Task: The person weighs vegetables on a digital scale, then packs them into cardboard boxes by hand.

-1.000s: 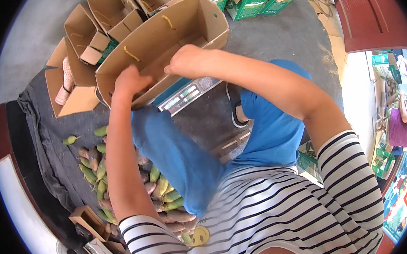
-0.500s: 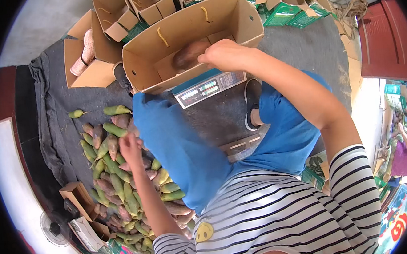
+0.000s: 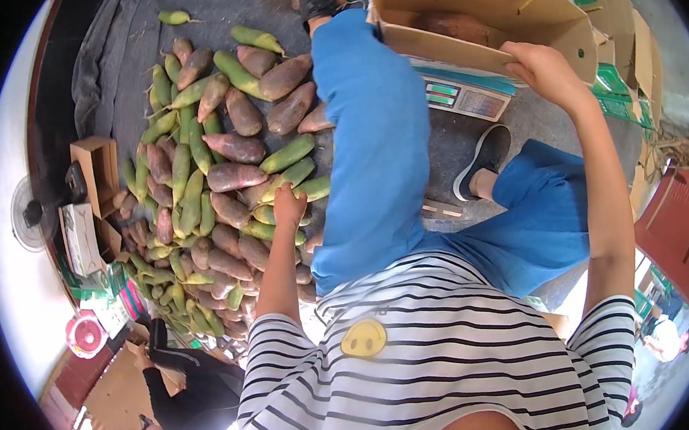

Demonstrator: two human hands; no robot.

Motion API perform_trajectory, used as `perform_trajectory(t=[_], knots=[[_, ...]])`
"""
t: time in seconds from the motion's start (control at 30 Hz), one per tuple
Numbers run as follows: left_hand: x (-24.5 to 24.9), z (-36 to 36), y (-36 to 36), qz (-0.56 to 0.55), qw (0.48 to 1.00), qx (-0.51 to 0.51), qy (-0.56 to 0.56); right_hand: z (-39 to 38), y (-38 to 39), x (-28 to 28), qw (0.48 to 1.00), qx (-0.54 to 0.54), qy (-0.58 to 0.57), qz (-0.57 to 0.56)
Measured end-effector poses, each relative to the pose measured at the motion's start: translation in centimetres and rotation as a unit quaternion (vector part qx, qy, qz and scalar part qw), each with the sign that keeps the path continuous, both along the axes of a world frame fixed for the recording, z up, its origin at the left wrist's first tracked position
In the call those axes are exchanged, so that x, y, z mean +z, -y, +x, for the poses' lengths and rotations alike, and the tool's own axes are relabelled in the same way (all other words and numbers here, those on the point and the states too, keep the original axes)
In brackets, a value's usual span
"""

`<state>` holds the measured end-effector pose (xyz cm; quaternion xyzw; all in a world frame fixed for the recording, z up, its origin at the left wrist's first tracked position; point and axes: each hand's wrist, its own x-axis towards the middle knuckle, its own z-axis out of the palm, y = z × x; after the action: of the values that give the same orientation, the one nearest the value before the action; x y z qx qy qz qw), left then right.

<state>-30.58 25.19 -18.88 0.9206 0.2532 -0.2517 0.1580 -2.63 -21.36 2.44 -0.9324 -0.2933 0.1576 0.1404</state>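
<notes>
Over the pile of green and reddish-brown root vegetables [image 3: 236, 177], my left hand [image 3: 289, 207] hovers or lightly touches with fingers a little apart, holding nothing. My right hand [image 3: 546, 71] has its fingers curled over the near rim of an open cardboard box [image 3: 460, 41]. Inside that box lies a large brown-red root [image 3: 453, 27], partly hidden by the wall. Beneath the box is a scale [image 3: 464, 96] with a lit display.
More cardboard boxes [image 3: 618, 76] stand at the upper right. At the left are a small open carton [image 3: 95, 172] and a fan [image 3: 31, 213]. Another person in black [image 3: 197, 393] is at the lower left. My shoe [image 3: 484, 160] rests beside the scale.
The view has swung toward the pile, so the box appears farther right. My right hand has gone from the root inside to the box's near rim. My left hand is farther down the pile.
</notes>
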Motion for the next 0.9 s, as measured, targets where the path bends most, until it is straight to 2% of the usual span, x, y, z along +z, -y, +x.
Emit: perform_trajectory(t=[0.13,0.27,0.37,0.47,0.5,0.63,0.73,0.83,0.9], knots=[[-0.5,-0.9,-1.7,0.070,0.997,-0.017,0.022,-0.3,-0.7,0.5,1.000,-0.019,-0.011,-0.007],[-0.8,-0.3,-4.6,0.214,0.966,-0.131,0.060,-0.1,-0.7,0.3,1.000,-0.018,-0.007,-0.006],[-1.6,1.0,-7.7,0.248,0.943,-0.202,0.094,0.1,-0.9,0.2,0.999,-0.025,-0.019,-0.011],[-0.9,2.6,-7.8,0.069,0.975,-0.209,-0.034,0.2,-0.9,0.1,0.999,-0.023,-0.025,-0.007],[-0.6,2.8,-7.0,0.067,0.965,-0.235,-0.092,0.3,-0.9,0.0,0.999,-0.023,-0.027,-0.013],[-3.5,1.0,-5.3,0.198,0.952,-0.192,-0.133,0.2,-1.1,0.2,0.999,-0.023,-0.019,-0.026],[-2.9,0.5,-4.4,0.180,0.961,-0.187,-0.092,0.1,-1.0,0.4,0.999,-0.020,-0.014,-0.022],[-1.5,-0.8,-2.9,0.020,0.993,-0.063,-0.094,0.1,-1.0,0.1,1.000,-0.018,-0.001,-0.008],[-2.4,-2.0,-2.1,-0.116,0.982,0.135,-0.063,0.0,-0.7,0.1,1.000,-0.019,0.000,-0.011]])
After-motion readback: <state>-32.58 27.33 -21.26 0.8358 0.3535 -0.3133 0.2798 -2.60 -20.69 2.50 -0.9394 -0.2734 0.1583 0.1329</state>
